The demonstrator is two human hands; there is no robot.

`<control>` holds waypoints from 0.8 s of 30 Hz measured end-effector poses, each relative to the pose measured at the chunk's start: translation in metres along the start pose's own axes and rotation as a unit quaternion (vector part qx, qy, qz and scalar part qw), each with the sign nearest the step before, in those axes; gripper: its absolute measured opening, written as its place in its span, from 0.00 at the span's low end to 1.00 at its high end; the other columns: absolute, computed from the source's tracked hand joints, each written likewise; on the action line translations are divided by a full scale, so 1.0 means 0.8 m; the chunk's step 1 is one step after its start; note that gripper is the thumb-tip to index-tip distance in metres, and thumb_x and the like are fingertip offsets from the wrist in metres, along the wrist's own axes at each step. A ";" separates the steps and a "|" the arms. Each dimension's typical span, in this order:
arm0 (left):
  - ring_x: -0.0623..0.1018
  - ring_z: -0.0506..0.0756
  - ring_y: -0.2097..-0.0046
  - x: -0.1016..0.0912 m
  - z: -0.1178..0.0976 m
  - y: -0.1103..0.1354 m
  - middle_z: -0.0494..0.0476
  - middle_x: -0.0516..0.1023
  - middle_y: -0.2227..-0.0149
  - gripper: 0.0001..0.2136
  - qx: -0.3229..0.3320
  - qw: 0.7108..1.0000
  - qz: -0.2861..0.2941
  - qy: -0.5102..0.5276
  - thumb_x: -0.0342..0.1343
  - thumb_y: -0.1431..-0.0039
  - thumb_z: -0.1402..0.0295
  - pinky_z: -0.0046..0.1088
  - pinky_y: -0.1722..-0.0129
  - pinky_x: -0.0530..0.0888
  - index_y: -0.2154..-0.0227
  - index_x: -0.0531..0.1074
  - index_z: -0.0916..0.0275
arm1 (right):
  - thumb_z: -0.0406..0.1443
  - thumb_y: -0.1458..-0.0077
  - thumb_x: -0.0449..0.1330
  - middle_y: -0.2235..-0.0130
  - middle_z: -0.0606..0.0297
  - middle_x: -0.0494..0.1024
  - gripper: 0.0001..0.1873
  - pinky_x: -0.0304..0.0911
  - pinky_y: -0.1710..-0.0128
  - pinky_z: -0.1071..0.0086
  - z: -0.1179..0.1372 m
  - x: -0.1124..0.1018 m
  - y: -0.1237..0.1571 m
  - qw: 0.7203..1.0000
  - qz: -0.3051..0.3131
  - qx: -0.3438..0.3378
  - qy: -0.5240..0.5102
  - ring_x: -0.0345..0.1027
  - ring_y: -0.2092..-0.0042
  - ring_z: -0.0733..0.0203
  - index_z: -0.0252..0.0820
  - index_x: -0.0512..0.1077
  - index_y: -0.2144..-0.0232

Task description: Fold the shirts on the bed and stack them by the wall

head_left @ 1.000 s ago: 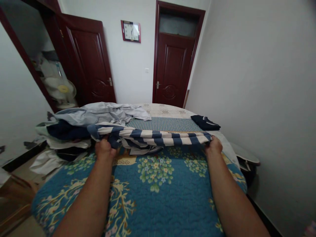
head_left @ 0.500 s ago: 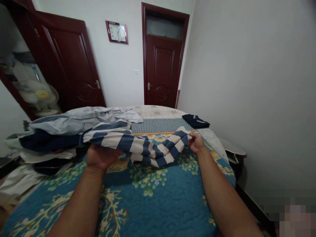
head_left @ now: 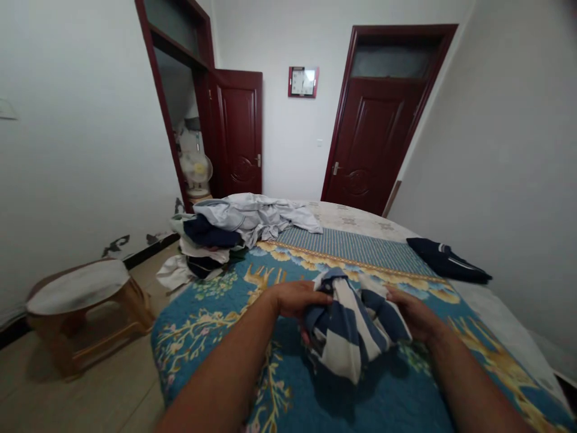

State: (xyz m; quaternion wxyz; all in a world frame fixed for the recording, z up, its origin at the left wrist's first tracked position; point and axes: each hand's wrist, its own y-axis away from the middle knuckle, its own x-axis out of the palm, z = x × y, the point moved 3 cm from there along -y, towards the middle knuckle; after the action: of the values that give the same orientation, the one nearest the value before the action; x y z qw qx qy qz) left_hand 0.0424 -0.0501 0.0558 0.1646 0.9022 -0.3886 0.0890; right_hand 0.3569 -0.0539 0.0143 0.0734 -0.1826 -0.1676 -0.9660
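Observation:
A blue-and-white striped garment [head_left: 349, 328] is bunched into a small bundle just above the blue floral quilt [head_left: 216, 313] on the bed. My left hand [head_left: 297, 299] is closed on its left side, fingers curled over the top fold. My right hand [head_left: 417, 313] grips its right side, partly hidden behind the cloth. Both forearms reach in from the bottom of the view.
A heap of unfolded clothes [head_left: 234, 225] lies at the bed's far left edge. A folded dark garment [head_left: 448, 260] sits at the right. A wooden stool [head_left: 85, 304] stands on the floor to the left. A fan [head_left: 197, 171] stands inside the open doorway; a closed door [head_left: 372, 147] is behind the bed.
My hands have come together, gathering the striped garment from a wide stretched span into a compact bundle. The view has swung left, bringing the stool and left wall into sight.

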 end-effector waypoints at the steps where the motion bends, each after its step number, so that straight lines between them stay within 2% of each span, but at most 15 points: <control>1: 0.84 0.60 0.66 -0.006 -0.002 0.001 0.62 0.86 0.63 0.17 -0.011 1.000 0.009 -0.011 0.77 0.54 0.61 0.33 0.69 0.81 0.62 0.83 0.62 | 0.33 0.58 0.68 0.67 0.59 0.83 0.15 0.77 0.61 0.54 -0.005 0.005 -0.009 1.000 0.010 0.019 0.020 0.80 0.65 0.46 0.42 0.77 0.63; 3: 0.84 0.58 0.67 -0.027 -0.014 0.003 0.62 0.86 0.62 0.18 0.006 1.000 -0.006 0.002 0.75 0.51 0.60 0.30 0.70 0.81 0.61 0.81 0.63 | 0.33 0.57 0.68 0.69 0.59 0.82 0.11 0.77 0.63 0.57 -0.002 0.010 -0.035 0.998 0.007 0.034 0.054 0.79 0.67 0.48 0.41 0.76 0.66; 4: 0.83 0.58 0.69 -0.043 -0.027 0.003 0.62 0.86 0.63 0.17 0.037 0.998 -0.043 0.027 0.75 0.50 0.60 0.30 0.71 0.81 0.61 0.81 0.64 | 0.33 0.56 0.68 0.69 0.59 0.81 0.10 0.76 0.66 0.59 0.008 0.012 -0.051 0.998 -0.006 0.018 0.061 0.78 0.68 0.50 0.41 0.76 0.67; 6: 0.81 0.56 0.72 -0.082 -0.065 0.007 0.60 0.84 0.67 0.16 0.123 0.975 -0.156 0.104 0.72 0.47 0.60 0.33 0.71 0.82 0.62 0.78 0.65 | 0.32 0.56 0.68 0.69 0.60 0.81 0.09 0.75 0.68 0.63 0.050 0.020 -0.086 0.994 -0.059 -0.075 0.044 0.76 0.70 0.54 0.40 0.75 0.68; 8: 0.82 0.56 0.70 -0.127 -0.120 0.021 0.58 0.83 0.67 0.12 0.235 0.912 -0.283 0.180 0.67 0.41 0.62 0.38 0.67 0.84 0.62 0.76 0.64 | 0.31 0.54 0.67 0.65 0.62 0.82 0.11 0.75 0.65 0.67 0.114 0.037 -0.117 0.963 -0.132 -0.235 -0.015 0.77 0.66 0.58 0.41 0.75 0.65; 10: 0.84 0.56 0.63 -0.169 -0.181 0.046 0.57 0.84 0.62 0.09 0.378 0.821 -0.371 0.212 0.63 0.36 0.65 0.44 0.60 0.85 0.58 0.75 0.63 | 0.30 0.49 0.64 0.51 0.64 0.82 0.21 0.76 0.55 0.64 0.182 0.064 -0.139 0.901 -0.160 -0.395 -0.078 0.79 0.56 0.61 0.48 0.74 0.52; 12: 0.84 0.57 0.61 -0.207 -0.229 0.076 0.56 0.83 0.60 0.07 0.480 0.728 -0.442 0.210 0.60 0.33 0.65 0.48 0.56 0.84 0.56 0.73 0.61 | 0.31 0.46 0.63 0.37 0.65 0.74 0.33 0.75 0.50 0.60 0.230 0.096 -0.157 0.876 -0.135 -0.456 -0.084 0.78 0.49 0.62 0.61 0.67 0.39; 14: 0.84 0.57 0.62 -0.242 -0.249 0.097 0.54 0.83 0.61 0.05 0.468 0.694 -0.504 0.211 0.60 0.34 0.69 0.52 0.57 0.84 0.57 0.72 0.61 | 0.32 0.45 0.64 0.32 0.60 0.69 0.40 0.75 0.51 0.57 0.241 0.122 -0.172 0.894 -0.107 -0.433 -0.041 0.79 0.47 0.58 0.64 0.62 0.34; 15: 0.83 0.57 0.63 -0.258 -0.249 0.104 0.54 0.82 0.62 0.05 0.441 0.696 -0.525 0.214 0.60 0.34 0.70 0.52 0.57 0.84 0.57 0.72 0.61 | 0.34 0.45 0.65 0.33 0.56 0.69 0.40 0.76 0.52 0.56 0.229 0.130 -0.178 0.913 -0.099 -0.397 -0.003 0.79 0.48 0.55 0.61 0.62 0.33; 17: 0.83 0.56 0.64 -0.286 -0.233 0.116 0.53 0.81 0.64 0.05 0.385 0.695 -0.562 0.231 0.61 0.36 0.72 0.50 0.59 0.85 0.59 0.71 0.61 | 0.36 0.45 0.65 0.35 0.50 0.72 0.36 0.77 0.54 0.54 0.176 0.135 -0.188 0.941 -0.092 -0.308 0.108 0.80 0.50 0.51 0.52 0.67 0.34; 18: 0.82 0.56 0.64 -0.298 -0.219 0.121 0.53 0.81 0.64 0.05 0.364 0.689 -0.577 0.246 0.61 0.36 0.73 0.49 0.61 0.85 0.59 0.71 0.61 | 0.37 0.45 0.65 0.36 0.48 0.74 0.33 0.77 0.53 0.53 0.139 0.131 -0.190 0.942 -0.094 -0.266 0.181 0.80 0.50 0.50 0.48 0.70 0.37; 19: 0.82 0.56 0.65 -0.307 -0.204 0.125 0.54 0.80 0.65 0.05 0.346 0.681 -0.589 0.266 0.61 0.36 0.73 0.47 0.62 0.85 0.60 0.71 0.61 | 0.37 0.44 0.64 0.38 0.48 0.75 0.30 0.76 0.50 0.52 0.101 0.126 -0.190 0.927 -0.090 -0.246 0.269 0.79 0.48 0.50 0.45 0.73 0.39; 20: 0.82 0.56 0.65 -0.315 -0.188 0.129 0.54 0.80 0.65 0.05 0.333 0.673 -0.597 0.283 0.60 0.36 0.74 0.46 0.63 0.85 0.60 0.71 0.61 | 0.36 0.44 0.63 0.40 0.49 0.78 0.27 0.74 0.44 0.51 0.064 0.119 -0.188 0.893 -0.092 -0.247 0.364 0.77 0.46 0.49 0.43 0.76 0.41; 22: 0.82 0.56 0.64 -0.322 -0.162 0.136 0.54 0.80 0.64 0.05 0.325 0.673 -0.591 0.303 0.61 0.36 0.73 0.45 0.64 0.85 0.59 0.72 0.61 | 0.34 0.43 0.59 0.43 0.49 0.80 0.22 0.63 0.34 0.49 0.003 0.104 -0.180 0.793 -0.111 -0.295 0.521 0.73 0.40 0.47 0.39 0.80 0.47; 24: 0.82 0.56 0.63 -0.320 -0.142 0.140 0.54 0.81 0.62 0.06 0.341 0.685 -0.572 0.296 0.63 0.37 0.72 0.45 0.63 0.85 0.59 0.73 0.61 | 0.33 0.40 0.56 0.43 0.49 0.81 0.21 0.59 0.31 0.51 -0.036 0.093 -0.170 0.711 -0.116 -0.325 0.613 0.72 0.38 0.47 0.37 0.81 0.48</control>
State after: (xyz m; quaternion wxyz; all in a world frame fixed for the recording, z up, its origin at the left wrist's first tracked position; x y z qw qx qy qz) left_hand -0.2180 0.0915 0.1131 -0.0287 0.8699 0.3288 0.3664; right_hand 0.2511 0.0566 -0.0229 -0.0161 0.4579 0.2184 -0.8616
